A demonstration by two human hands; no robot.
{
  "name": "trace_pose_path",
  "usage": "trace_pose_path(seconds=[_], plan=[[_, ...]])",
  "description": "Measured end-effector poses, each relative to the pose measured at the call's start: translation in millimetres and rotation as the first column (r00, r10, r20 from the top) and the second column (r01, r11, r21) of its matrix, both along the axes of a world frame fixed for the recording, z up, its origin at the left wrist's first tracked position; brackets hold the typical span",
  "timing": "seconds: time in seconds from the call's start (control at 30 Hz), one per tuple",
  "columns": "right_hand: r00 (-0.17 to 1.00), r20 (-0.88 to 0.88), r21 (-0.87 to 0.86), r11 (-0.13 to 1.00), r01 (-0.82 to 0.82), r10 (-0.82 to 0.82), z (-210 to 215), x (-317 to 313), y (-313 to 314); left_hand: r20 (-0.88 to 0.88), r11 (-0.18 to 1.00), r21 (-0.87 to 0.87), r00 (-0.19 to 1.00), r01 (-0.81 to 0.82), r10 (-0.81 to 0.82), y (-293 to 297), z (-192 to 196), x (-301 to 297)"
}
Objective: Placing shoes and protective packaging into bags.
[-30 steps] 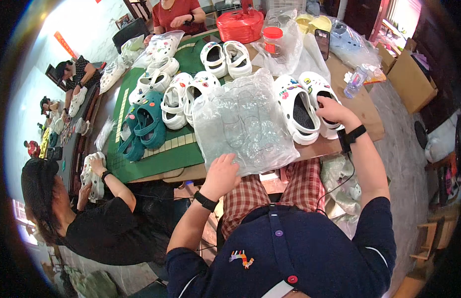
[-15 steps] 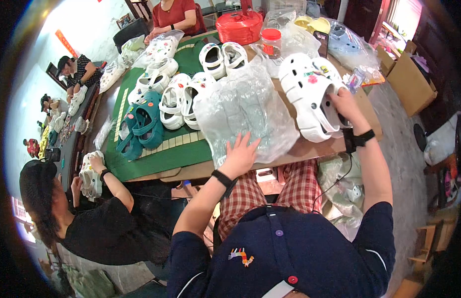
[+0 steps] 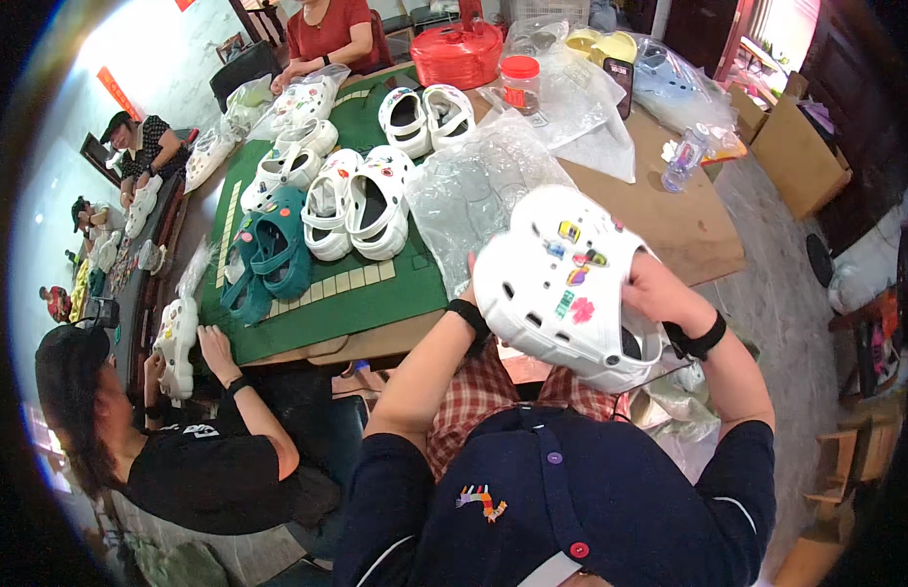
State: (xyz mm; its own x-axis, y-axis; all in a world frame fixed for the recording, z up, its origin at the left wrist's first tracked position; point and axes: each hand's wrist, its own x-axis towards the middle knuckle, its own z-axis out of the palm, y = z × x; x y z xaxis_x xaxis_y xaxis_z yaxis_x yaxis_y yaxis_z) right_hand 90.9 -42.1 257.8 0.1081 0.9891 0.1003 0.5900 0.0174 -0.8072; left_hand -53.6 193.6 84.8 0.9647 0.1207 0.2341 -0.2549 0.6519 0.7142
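L hand (image 3: pixel 469 281) is mostly hidden behind white clogs (image 3: pixel 556 259); R fingers (image 3: pixel 642 286) partly obsc'd; red-shirted person (image 3: pixel 329 37) cut off @ top edge.

The white shoes (image 3: pixel 556 284) in your right hand (image 3: pixel 659 289) fill the room before your chest. Beyond them, bare brown tabletop (image 3: pixel 674 217) gives you a path rightward, up to the clear bottle (image 3: pixel 683 164) near the edge. On your left, the green mat (image 3: pixel 376 311) has a free near strip; farther in, teal shoes (image 3: pixel 277 261) and a white pair (image 3: pixel 391 172) block it, and a co-worker's hand (image 3: pixel 216 349) is near its corner.
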Motion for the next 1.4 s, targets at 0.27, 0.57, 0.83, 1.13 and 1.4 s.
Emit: trace_pose_path(seconds=[0.27, 0.57, 0.83, 1.13, 1.4], plan=[[0.852, 0.493, -0.363, 0.932, 0.018, 0.176, -28, 13, -7, -0.442, 0.633, 0.774, 0.696, -0.023, 0.566, 20, 67, 0], [0.782, 0.541, -0.276, 0.944, -0.18, 0.308, -3, -16, 4, -0.35, 0.655, 0.752, 0.799, -0.072, 0.489, 29, 62, -3], [0.864, 0.439, -0.373, 0.925, -0.076, 0.248, -5, 9, 34, -0.119, 0.2, 0.979, 0.879, 0.028, 0.462, 24, 105, -37], [0.94, 0.34, -0.31, 0.939, 0.152, -0.04, -43, -2, 26, 0.49, -0.456, 0.862, 0.592, -0.221, 0.639, 1, 106, -62], [0.914, 0.4, -0.32, 0.923, 0.213, -0.072, -31, -17, 22, 0.008, -0.061, 0.992, 0.423, 0.111, 0.906, -17, 90, -86]])
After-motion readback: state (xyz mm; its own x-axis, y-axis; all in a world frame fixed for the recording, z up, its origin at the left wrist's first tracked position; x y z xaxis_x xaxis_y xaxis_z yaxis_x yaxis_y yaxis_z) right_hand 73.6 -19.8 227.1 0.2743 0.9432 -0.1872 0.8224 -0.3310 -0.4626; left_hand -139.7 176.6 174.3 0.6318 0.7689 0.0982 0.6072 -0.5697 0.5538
